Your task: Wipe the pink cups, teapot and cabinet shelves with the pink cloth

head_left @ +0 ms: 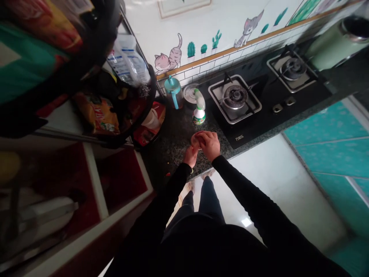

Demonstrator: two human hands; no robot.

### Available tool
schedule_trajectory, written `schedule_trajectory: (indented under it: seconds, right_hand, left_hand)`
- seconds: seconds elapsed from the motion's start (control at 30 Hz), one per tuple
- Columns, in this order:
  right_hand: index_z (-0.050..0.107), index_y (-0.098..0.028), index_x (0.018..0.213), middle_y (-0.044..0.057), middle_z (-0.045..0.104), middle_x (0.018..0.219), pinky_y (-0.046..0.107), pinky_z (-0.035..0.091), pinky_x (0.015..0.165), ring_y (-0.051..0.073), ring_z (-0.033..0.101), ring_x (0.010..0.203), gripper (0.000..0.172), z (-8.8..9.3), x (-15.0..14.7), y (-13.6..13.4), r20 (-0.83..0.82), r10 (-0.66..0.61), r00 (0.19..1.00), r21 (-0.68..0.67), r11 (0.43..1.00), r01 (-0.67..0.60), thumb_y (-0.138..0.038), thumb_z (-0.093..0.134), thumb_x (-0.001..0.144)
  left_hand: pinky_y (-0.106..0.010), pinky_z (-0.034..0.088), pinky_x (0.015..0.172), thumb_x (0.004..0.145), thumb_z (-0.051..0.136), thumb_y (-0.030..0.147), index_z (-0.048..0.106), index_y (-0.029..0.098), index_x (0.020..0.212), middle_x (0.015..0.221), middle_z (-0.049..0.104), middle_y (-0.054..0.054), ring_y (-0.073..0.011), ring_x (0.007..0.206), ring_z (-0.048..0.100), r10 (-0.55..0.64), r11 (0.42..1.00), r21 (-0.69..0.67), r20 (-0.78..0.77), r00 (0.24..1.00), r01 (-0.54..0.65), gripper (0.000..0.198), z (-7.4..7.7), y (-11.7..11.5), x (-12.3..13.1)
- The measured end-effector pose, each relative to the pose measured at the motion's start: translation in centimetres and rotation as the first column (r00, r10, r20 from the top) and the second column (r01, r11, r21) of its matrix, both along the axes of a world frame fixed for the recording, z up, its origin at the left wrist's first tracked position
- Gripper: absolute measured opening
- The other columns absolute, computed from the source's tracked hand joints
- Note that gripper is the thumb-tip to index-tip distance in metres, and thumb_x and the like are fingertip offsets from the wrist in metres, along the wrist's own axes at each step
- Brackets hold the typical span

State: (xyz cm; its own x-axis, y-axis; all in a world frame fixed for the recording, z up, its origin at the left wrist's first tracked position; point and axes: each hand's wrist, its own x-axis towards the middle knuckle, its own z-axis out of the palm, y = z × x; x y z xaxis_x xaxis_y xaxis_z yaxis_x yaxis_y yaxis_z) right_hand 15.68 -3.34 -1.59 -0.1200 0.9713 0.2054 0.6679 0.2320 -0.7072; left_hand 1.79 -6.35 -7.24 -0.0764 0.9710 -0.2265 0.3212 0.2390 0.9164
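Above the dark speckled countertop (178, 134), near its front edge, my two hands meet. My left hand (190, 155) is closed on a small, round, pinkish thing (195, 139) whose kind I cannot make out. From the other side my right hand (210, 144) bends its fingers over the same thing, hiding part of it. Just beyond my hands a green and white spray bottle (199, 111) stands upright. Behind it to the left is a clear jug (175, 94) with a turquoise lid and handle.
A black gas hob (250, 115) with two burners lies to the right, a pale green appliance (331, 44) at its far end. At left stands a black rack (115, 11) with food packets (98, 113). Small red scraps (168, 174) lie on the counter.
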Motion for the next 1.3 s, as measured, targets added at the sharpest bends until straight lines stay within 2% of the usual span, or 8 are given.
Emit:
schedule_trajectory:
  seconds: [0.2,0.4,0.63,0.8,0.9,1.03,1.17,1.3]
  right_hand:
    - [0.075,-0.024,0.116,0.007,0.072,0.121,0.044,0.043,0.103,0.028,0.057,0.112,0.026,0.2,0.5,-2.9,0.04,-0.025,0.999,0.016,1.0,0.025,-0.021,0.06,0.095]
    - [0.076,-0.024,0.112,0.006,0.073,0.12,0.042,0.043,0.101,0.026,0.061,0.109,0.03,1.0,1.5,1.2,0.137,0.026,0.99,0.017,0.999,-0.028,-0.013,0.061,0.089]
    - [0.076,-0.025,0.112,0.004,0.074,0.119,0.039,0.046,0.1,0.026,0.06,0.111,0.023,0.9,1.2,-2.3,0.181,0.074,0.981,-0.013,0.997,-0.073,-0.021,0.062,0.094]
    - [0.076,-0.023,0.113,0.005,0.073,0.121,0.04,0.045,0.101,0.026,0.061,0.11,0.029,1.2,1.3,0.7,0.191,0.05,0.98,-0.007,0.999,-0.05,-0.014,0.062,0.089]
    - [0.074,-0.022,0.115,0.007,0.072,0.122,0.04,0.045,0.101,0.026,0.061,0.11,0.027,1.1,1.3,-0.2,0.192,0.017,0.981,0.0,1.0,-0.017,-0.017,0.059,0.094]
    - [0.076,-0.024,0.111,0.007,0.073,0.118,0.039,0.046,0.098,0.026,0.058,0.108,0.02,1.4,0.6,-2.1,0.246,0.116,0.962,-0.037,0.993,-0.11,-0.025,0.061,0.097]
    - [0.078,-0.024,0.111,0.008,0.073,0.117,0.04,0.043,0.104,0.027,0.056,0.112,0.024,2.5,-2.1,1.0,0.33,0.288,0.899,-0.075,0.957,-0.279,-0.03,0.057,0.102]
    - [0.077,-0.026,0.114,0.007,0.072,0.121,0.039,0.044,0.101,0.026,0.056,0.11,0.026,3.0,-2.4,1.9,0.341,0.329,0.881,-0.108,0.944,-0.311,-0.031,0.054,0.104]
  left_hand:
    - [-0.031,0.04,0.061,0.092,0.065,0.044,0.067,0.018,0.073,0.068,0.067,-0.008,-0.0198,0.062,0.059,0.012,1.0,0.026,-0.002,1.0,-0.012,0.032,-0.2,0.1,0.4]
    - [-0.03,0.042,0.06,0.086,0.074,0.05,0.071,0.017,0.081,0.068,0.069,-0.006,-0.0194,0.062,0.062,-0.02,1.0,-0.008,-0.026,0.999,0.02,0.034,-0.4,-0.3,0.5]
    - [-0.028,0.048,0.072,0.097,0.066,0.036,0.071,0.013,0.102,0.095,0.077,-0.011,-0.0223,0.089,0.073,-0.145,0.985,-0.137,-0.283,0.948,0.11,0.024,0.6,0.0,0.6]
    - [-0.029,0.05,0.077,0.096,0.068,0.042,0.072,0.013,0.105,0.101,0.078,-0.013,-0.0238,0.096,0.073,-0.18,0.979,-0.151,-0.32,0.93,0.137,0.031,1.2,0.2,0.5]
    - [-0.029,0.051,0.081,0.1,0.063,0.039,0.07,0.012,0.113,0.106,0.077,-0.013,-0.0234,0.1,0.073,-0.223,0.971,-0.163,-0.361,0.906,0.174,0.031,1.6,0.2,0.5]
    - [-0.03,0.051,0.083,0.102,0.057,0.029,0.07,0.012,0.116,0.108,0.076,-0.013,-0.0243,0.104,0.072,-0.255,0.963,-0.176,-0.367,0.895,0.202,0.026,1.7,0.3,0.2]
    - [-0.033,0.051,0.085,0.103,0.053,0.028,0.067,0.013,0.125,0.109,0.075,-0.014,-0.0271,0.105,0.072,-0.269,0.959,-0.188,-0.371,0.889,0.212,0.03,1.9,0.4,0.0]
    - [-0.033,0.051,0.083,0.104,0.051,0.031,0.064,0.015,0.132,0.111,0.075,-0.014,-0.0273,0.103,0.072,-0.259,0.961,-0.198,-0.378,0.889,0.196,0.035,2.5,0.2,0.0]
